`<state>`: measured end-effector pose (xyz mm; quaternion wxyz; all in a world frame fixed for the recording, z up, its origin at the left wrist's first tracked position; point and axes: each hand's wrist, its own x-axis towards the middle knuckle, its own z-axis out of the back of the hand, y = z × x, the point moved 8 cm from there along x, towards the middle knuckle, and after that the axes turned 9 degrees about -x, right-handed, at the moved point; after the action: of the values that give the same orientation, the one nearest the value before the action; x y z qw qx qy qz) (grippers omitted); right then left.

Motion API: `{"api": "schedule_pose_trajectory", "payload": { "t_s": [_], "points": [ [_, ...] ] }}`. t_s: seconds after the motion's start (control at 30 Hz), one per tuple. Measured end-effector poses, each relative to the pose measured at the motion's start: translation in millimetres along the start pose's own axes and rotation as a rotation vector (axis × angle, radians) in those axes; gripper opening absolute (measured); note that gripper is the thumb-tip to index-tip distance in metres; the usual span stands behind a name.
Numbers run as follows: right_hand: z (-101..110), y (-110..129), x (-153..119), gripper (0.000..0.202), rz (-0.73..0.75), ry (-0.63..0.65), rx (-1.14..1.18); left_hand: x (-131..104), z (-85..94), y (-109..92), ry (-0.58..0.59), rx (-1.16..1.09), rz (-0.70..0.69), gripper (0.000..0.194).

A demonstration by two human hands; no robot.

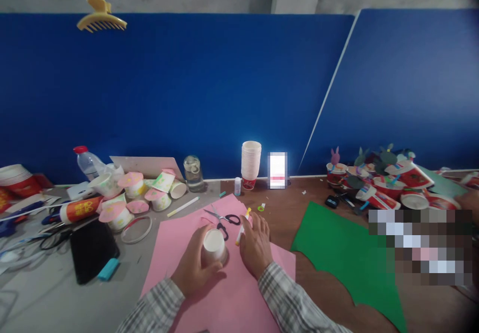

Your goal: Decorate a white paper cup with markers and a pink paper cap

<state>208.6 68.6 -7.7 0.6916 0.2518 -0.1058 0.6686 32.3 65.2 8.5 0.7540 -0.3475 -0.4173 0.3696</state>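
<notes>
Desktop [56,298] grey and brown, pink paper [232,303] across both; blue partition [187,83] behind.

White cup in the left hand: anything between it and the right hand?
Only a white-and-yellow stick by the right hand's fingers, on the side facing the white cup. Otherwise pink paper; the scissors lie just beyond the cup.

A yellow claw clip [102,22] straddles the blue partition's [187,83] top edge
</notes>
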Motion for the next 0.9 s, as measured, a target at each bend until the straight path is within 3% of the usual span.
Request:
{"api": "schedule_pose_trajectory", "payload": {
  "t_s": [0.13,0.3,0.47,0.63,0.73,0.9],
  "points": [
    [4,6,-3,0.049,0.036,-0.048,0.024,-1,3.7,4,-0.064,0.009,0.027,0.077],
    [13,-1,-3,0.044,-0.024,-0.125,0.104,-3,8.0,9,-0.114,-0.026,0.069,0.081],
    [33,-5,4,0.04,-0.003,-0.221,0.269,-3,5.2,14,-0.08,-0.074,0.087,0.084],
    [45,1,27,0.037,0.071,-0.175,0.318,-2,2.0,20,-0.023,-0.077,0.12,0.08],
    [37,10,42,0.032,0.124,-0.098,0.328,-2,1.5,17,0.002,-0.091,0.108,0.074],
    [3,31,66,0.019,0.218,0.063,0.307,-1,1.4,12,0.024,-0.097,0.073,0.07]
  ]
}}
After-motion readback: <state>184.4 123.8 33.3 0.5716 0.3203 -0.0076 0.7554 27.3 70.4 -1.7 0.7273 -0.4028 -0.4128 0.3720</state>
